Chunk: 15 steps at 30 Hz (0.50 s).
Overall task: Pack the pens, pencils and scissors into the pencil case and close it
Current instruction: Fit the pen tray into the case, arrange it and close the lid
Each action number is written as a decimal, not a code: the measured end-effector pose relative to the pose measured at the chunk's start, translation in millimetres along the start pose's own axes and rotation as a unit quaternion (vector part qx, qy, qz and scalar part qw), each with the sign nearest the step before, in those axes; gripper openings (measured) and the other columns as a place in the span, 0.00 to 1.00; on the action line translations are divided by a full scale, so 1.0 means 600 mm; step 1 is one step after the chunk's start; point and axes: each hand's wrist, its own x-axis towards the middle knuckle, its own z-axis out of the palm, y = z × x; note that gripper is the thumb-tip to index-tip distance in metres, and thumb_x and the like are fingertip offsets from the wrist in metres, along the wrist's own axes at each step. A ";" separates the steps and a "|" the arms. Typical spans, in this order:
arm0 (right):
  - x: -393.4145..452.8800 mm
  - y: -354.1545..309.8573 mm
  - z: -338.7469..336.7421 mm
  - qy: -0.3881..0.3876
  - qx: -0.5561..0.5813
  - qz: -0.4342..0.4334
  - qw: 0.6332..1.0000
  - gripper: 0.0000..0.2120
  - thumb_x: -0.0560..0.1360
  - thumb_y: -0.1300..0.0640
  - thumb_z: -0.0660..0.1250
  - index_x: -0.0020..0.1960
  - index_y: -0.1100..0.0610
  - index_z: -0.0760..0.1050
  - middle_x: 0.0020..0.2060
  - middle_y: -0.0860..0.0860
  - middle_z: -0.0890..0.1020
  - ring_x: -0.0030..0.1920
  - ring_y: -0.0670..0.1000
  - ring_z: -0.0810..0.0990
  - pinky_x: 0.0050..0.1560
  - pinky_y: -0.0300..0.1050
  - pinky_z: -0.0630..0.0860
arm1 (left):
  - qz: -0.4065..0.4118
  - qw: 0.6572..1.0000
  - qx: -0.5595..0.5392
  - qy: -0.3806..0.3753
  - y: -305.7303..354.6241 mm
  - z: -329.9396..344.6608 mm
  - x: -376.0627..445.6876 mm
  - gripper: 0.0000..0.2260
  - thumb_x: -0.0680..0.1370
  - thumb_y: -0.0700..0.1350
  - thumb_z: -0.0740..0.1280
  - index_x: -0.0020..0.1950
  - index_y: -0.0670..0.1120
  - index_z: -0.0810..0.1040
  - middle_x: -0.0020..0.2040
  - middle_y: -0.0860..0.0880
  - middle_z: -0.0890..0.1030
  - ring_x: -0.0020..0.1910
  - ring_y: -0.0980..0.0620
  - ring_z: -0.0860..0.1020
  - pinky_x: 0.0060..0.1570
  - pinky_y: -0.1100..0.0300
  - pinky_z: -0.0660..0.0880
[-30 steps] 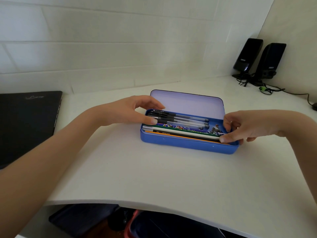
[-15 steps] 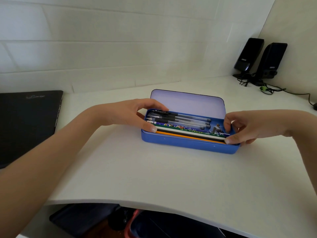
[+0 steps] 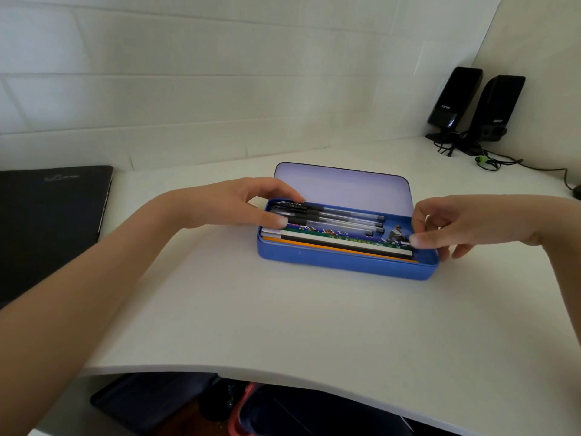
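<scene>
Both hands bracket the open pencil case point(image 3: 345, 265): left hand point(image 3: 239, 206) pinches the pens point(image 3: 330, 217) lying lengthwise left-to-right, right hand point(image 3: 465, 226), loosely curled, thumb touching the pencils point(image 3: 339, 247), nearer the lid point(image 3: 342, 188) behind.

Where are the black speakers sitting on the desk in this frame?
In the head view, the two black speakers stand side by side in the far right corner of the white desk, against the wall, beyond and right of the open blue pencil case.
</scene>
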 end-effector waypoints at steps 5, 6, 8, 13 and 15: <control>0.011 -0.005 0.005 0.046 -0.001 0.013 0.999 0.17 0.71 0.40 0.65 0.41 0.55 0.73 0.38 0.53 0.79 0.34 0.48 0.77 0.38 0.40 0.74 | 0.004 0.999 -0.030 0.036 0.000 0.002 0.003 0.11 0.81 0.42 0.59 0.61 0.47 0.75 0.60 0.51 0.80 0.55 0.60 0.77 0.54 0.71 0.71; 0.013 -0.005 0.008 0.046 -0.007 0.017 0.999 0.16 0.72 0.42 0.65 0.41 0.55 0.73 0.38 0.53 0.80 0.34 0.49 0.77 0.38 0.40 0.73 | 0.004 0.999 -0.026 0.035 -0.001 0.002 0.003 0.11 0.81 0.41 0.59 0.61 0.47 0.76 0.59 0.52 0.80 0.55 0.60 0.77 0.54 0.70 0.72; 0.016 -0.004 0.009 0.053 -0.013 0.019 0.998 0.16 0.73 0.42 0.65 0.41 0.56 0.73 0.39 0.53 0.80 0.34 0.49 0.77 0.38 0.40 0.73 | 0.004 0.999 -0.012 0.031 -0.003 0.001 0.003 0.12 0.81 0.40 0.59 0.61 0.48 0.76 0.59 0.52 0.80 0.56 0.59 0.77 0.57 0.68 0.72; 0.022 -0.004 0.006 0.144 -0.012 -0.002 0.990 0.19 0.73 0.41 0.64 0.37 0.58 0.71 0.31 0.53 0.76 0.30 0.50 0.73 0.35 0.41 0.70 | 0.013 0.998 -0.038 0.050 -0.002 0.005 0.007 0.12 0.82 0.41 0.55 0.61 0.45 0.76 0.58 0.51 0.80 0.53 0.60 0.78 0.52 0.70 0.73; 0.026 -0.004 0.005 0.181 -0.014 -0.009 0.983 0.20 0.73 0.40 0.64 0.33 0.56 0.69 0.28 0.54 0.75 0.29 0.51 0.72 0.35 0.43 0.69 | 0.011 0.997 -0.049 0.064 -0.003 0.007 0.009 0.12 0.82 0.41 0.55 0.60 0.45 0.76 0.56 0.52 0.80 0.51 0.61 0.78 0.50 0.71 0.72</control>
